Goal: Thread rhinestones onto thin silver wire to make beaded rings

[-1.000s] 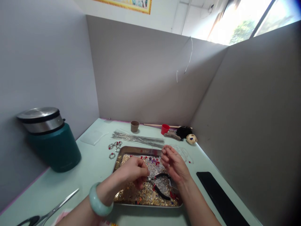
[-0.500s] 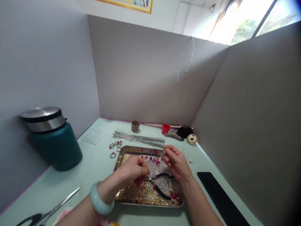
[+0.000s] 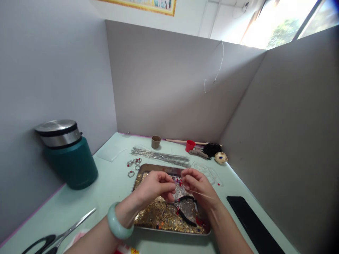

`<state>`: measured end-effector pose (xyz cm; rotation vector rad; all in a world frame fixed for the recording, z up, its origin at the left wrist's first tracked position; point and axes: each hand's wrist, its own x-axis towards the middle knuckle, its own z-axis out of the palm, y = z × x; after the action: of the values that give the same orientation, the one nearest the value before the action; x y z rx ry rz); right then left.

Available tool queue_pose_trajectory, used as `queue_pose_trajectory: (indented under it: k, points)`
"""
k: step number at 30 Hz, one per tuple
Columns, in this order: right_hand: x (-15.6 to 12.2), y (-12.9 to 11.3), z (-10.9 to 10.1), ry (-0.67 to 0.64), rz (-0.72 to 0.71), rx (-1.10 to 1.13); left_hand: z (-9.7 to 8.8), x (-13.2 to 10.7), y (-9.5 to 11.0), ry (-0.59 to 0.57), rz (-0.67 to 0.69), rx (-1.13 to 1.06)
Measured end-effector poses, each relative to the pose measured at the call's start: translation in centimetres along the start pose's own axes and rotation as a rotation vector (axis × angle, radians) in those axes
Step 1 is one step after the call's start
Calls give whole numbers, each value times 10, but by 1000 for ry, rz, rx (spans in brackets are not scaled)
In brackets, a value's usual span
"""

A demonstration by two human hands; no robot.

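Observation:
A metal tray point(image 3: 143, 173) full of small gold, clear and red beads lies in front of me. Over it my left hand point(image 3: 155, 187), with a pale green bangle point(image 3: 118, 222) on the wrist, is closed in a pinch. My right hand point(image 3: 197, 185) is pinched too, and a thin wire point(image 3: 205, 194) runs out from its fingers. The fingertips of both hands nearly meet around small red beads point(image 3: 180, 182). Black-handled pliers point(image 3: 185, 208) rest on the beads under my hands.
A green jar with a steel lid point(image 3: 69, 155) stands at the left. Scissors point(image 3: 60, 234) lie at the near left. Behind the tray are a bundle of wires point(image 3: 161, 156), beaded rings point(image 3: 134, 165), a brown cup point(image 3: 156, 141) and a red cup point(image 3: 190, 145). A black flat object point(image 3: 251, 222) lies at the right.
My hands have come together over the tray, fingertips now almost touching around red beads. A wire now shows from the right hand. The camera view shifted slightly left.

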<state>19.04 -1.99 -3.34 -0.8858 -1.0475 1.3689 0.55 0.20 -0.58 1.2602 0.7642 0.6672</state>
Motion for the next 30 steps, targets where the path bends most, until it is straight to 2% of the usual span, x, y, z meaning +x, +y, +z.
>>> queue_pose_trajectory:
  k: [3, 6, 11, 15, 24, 30]
  points:
    - [-3, 2, 6, -40, 18, -47, 1, 0, 3, 13, 20, -56]
    - [-6, 3, 12, -61, -28, -158, 0, 0, 3, 25, 26, -98]
    - [-6, 4, 20, 62, -152, -278, -1, 0, 0, 64, 15, -144]
    - [-6, 5, 24, 46, -239, -364, -2, 0, 0, 68, 16, -166]
    - [-9, 5, 28, 111, -212, -406, -4, 1, -2, 31, 17, -224]
    - [-12, 5, 32, 123, -324, -531, -6, 4, -8, -1, -12, -251]
